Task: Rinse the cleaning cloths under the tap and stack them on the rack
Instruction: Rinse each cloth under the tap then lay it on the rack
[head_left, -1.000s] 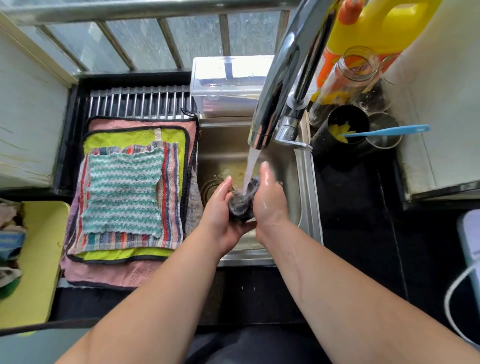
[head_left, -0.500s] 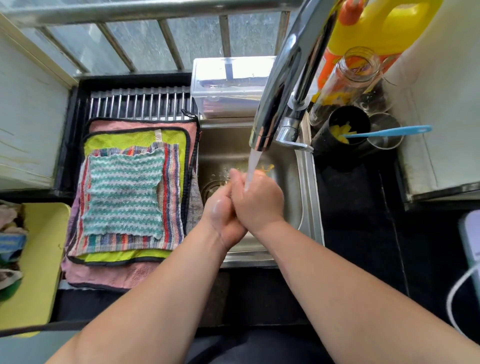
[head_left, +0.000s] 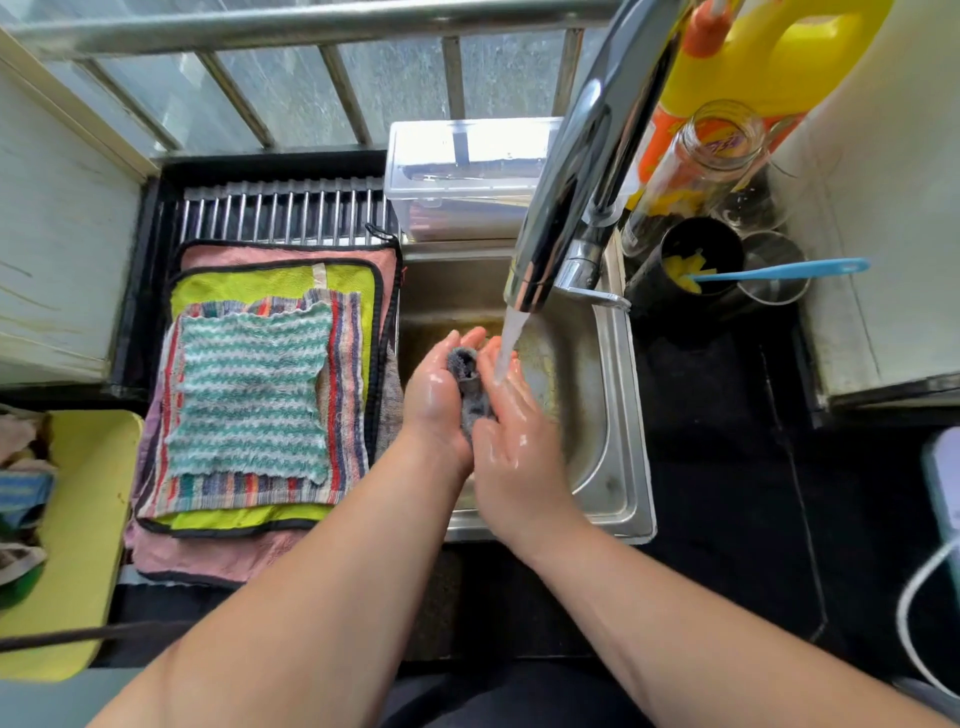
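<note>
Over the steel sink (head_left: 618, 415), beneath the running tap (head_left: 566, 197), a grey cloth (head_left: 467, 374) is pressed between the left hand (head_left: 436, 400) and right hand (head_left: 511, 436), fingers nearly straight, and is mostly hidden by the palms. The rack (head_left: 280, 213) is largely covered by stacked cloths (head_left: 249, 389).

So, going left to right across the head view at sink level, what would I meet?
Yellow-green flat board, teal-and-white zigzag knitted cloth topping the pile of cloths, wet left hand, small grey cloth pressed between the palms, wet right hand, stainless steel sink rim, black countertop.
</note>
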